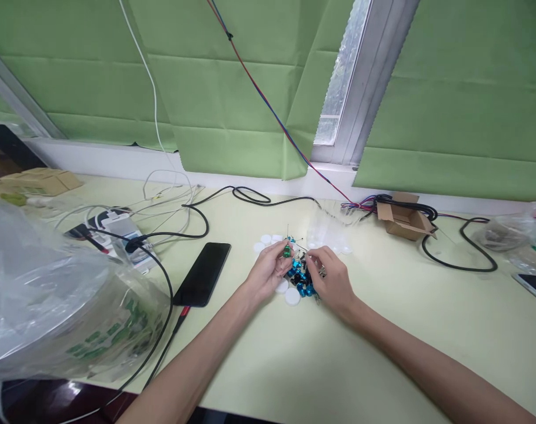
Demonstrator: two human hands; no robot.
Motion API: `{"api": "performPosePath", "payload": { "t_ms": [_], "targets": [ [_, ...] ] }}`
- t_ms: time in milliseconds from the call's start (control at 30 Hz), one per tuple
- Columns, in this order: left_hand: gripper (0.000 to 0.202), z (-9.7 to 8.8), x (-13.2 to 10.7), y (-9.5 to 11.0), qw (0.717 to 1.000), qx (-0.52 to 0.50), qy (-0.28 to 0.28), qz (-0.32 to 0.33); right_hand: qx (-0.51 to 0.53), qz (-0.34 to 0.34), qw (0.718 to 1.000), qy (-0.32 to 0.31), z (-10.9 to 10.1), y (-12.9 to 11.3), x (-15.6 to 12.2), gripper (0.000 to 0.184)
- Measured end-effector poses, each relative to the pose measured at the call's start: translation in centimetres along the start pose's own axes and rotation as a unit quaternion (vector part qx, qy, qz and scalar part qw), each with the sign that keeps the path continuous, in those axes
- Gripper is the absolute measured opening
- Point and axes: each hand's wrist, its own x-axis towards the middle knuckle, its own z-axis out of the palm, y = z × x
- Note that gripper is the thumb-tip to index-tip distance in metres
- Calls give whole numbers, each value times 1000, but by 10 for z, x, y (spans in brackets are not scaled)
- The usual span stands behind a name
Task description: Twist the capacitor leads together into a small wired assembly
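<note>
On the pale worktop (382, 353), left hand (268, 268) and right hand (333, 277) close together, over a heap of blue parts (299, 275). Shiny parts, probably light and hard, easily rolling away. Beside the heap, flat white discs (293, 296), seemingly thin; best to lift by the rim. Above the heap, a small green piece (287, 251), pinched in the left fingers. Looks light and stiff, perhaps slippery from its gloss; better to hold by the sides of the body. Smallest, a thin silvery rod (300, 247), pinched at one end in the narrow right fingers; likely stiff, maybe easy to bend.
</note>
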Motion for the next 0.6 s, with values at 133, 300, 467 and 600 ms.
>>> {"api": "performPosePath", "payload": {
  "t_ms": [133,300,467,600],
  "targets": [
    [19,-2,2,0,1000,-4,-9,3,-108,42,990,-79,-11,5,13,18],
    [19,-2,3,-1,1000,-3,-8,8,-222,76,949,-212,-27,3,27,26],
    [21,-1,1,1,1000,5,-3,7,-262,74,915,-298,-33,2,34,27],
    [20,0,0,0,1000,8,1,10,-249,65,909,-327,-31,4,35,29]
  ]
}}
